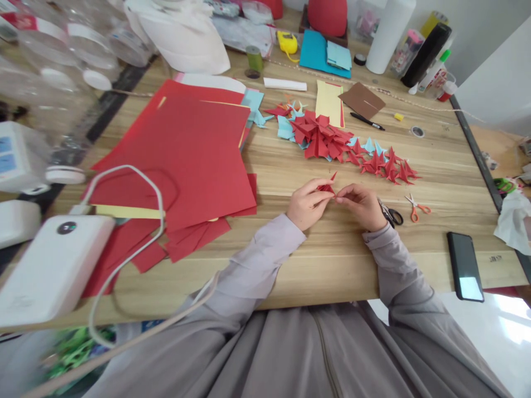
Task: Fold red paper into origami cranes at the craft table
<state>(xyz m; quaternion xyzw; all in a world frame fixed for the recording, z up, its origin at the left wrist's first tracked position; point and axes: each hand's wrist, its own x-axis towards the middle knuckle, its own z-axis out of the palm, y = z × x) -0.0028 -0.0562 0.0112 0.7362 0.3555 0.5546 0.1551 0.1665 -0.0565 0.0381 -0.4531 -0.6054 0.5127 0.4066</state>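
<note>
A small folded piece of red paper [326, 188], with one thin point sticking up, is between my hands over the front of the table. My left hand [307, 203] has its fingers closed on it from the left. On the right, the thumb and forefinger of my right hand [362, 205] pinch its lower right tip. Beyond my hands lies a pile of folded red paper pieces [318, 135], with pale blue ones among them. A row of red paper cranes [390, 166] extends to the right of that pile. Black-handled scissors [394, 215] lie partly hidden behind my right hand.
Large red paper sheets [194, 160] cover the left of the table. A white power bank [53, 265] with a looping cable [160, 193] sits front left. Orange-handled scissors [416, 209] and a phone [465, 265] lie on the right. Plastic bottles [45, 72] crowd the far left.
</note>
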